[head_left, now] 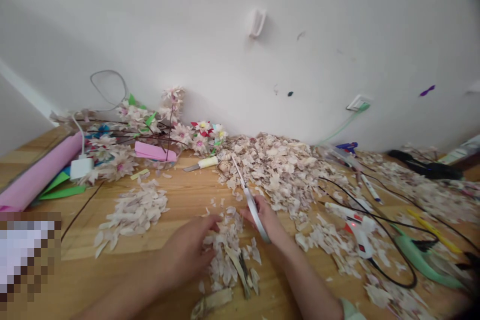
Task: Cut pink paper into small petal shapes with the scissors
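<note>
My right hand [264, 217] is closed around a pair of scissors [249, 200], its narrow blades pointing up and away toward the big heap. My left hand [191, 245] hovers at the left side of a small pile of pale papery flakes [225, 240] that look like garlic skin. Its thumb and fingers are apart, and I see nothing held between them. Dry stalk pieces [240, 267] lie at the near end of this pile, between my forearms. A round bulb [225, 166], like garlic, sits by the scissors' tip.
A large heap of flakes [281, 167] lies against the wall, a smaller pile [138, 210] at left. Handmade flowers [182, 135], a knife [202, 163] and a pink roll [45, 172] stand beyond. At right are a glue gun [362, 235] with cable and green-handled scissors [420, 260].
</note>
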The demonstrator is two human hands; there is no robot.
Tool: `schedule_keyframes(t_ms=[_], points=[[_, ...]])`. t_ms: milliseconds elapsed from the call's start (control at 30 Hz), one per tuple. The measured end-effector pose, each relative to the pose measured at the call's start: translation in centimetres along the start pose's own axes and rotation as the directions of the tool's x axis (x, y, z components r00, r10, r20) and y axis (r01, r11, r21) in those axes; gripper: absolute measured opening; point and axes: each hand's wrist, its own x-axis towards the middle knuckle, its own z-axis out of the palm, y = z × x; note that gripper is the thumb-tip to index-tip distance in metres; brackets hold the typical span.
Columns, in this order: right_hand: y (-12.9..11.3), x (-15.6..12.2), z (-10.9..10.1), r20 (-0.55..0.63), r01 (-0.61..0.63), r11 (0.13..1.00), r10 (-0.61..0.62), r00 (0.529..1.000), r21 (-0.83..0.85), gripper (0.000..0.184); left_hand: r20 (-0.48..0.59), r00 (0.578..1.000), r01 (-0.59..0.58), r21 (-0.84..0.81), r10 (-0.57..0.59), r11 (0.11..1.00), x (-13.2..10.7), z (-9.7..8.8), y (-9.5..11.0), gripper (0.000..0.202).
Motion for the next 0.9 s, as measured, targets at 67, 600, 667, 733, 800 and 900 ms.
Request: schedule_keyframes(t_ms=[67, 600, 667, 733, 800, 900], points=[[-0.6, -0.6, 0.2, 0.062, -0.003, 0.998, 0.007, 0.998, -0.055, 0.035, 0.024, 0.998, -0.064, 0.038, 0.063, 0.997, 0.3, 1.0, 0.0, 0.051], [-1.9, -1.5, 0.1, 0.218, -0.006, 0.999, 0.015, 0.976, -0.044, 0.026, -0.078, 0.994, 0.067, -0.059, -0.072, 0.996, 0.4, 0.6, -2.2, 0.039], [-1.6, -1.3, -0.4, 0.247, -0.003, 1.0, 0.003, 0.969, -0.001, 0.028, -0.115, 0.991, 0.06, -0.04, -0.064, 0.997, 0.5, 0.5, -2.2, 0.04], [-1.3, -1.1, -0.7, 0.266, 0.01, 0.999, -0.018, 0.964, 0.031, 0.027, -0.141, 0.99, 0.021, -0.006, -0.022, 1.0, 0.4, 0.6, -2.0, 0.04], [-1.1, -1.1, -1.0, 0.275, 0.022, 0.998, -0.036, 0.961, 0.052, 0.026, -0.141, 0.989, -0.034, 0.023, 0.037, 0.999, 0.1, 0.7, -1.4, 0.04], [-1.3, -1.2, -1.1, 0.273, 0.025, 0.998, -0.042, 0.961, 0.066, 0.026, -0.044, 0.986, -0.16, 0.044, 0.162, 0.986, -0.6, 1.0, -0.2, 0.044]])
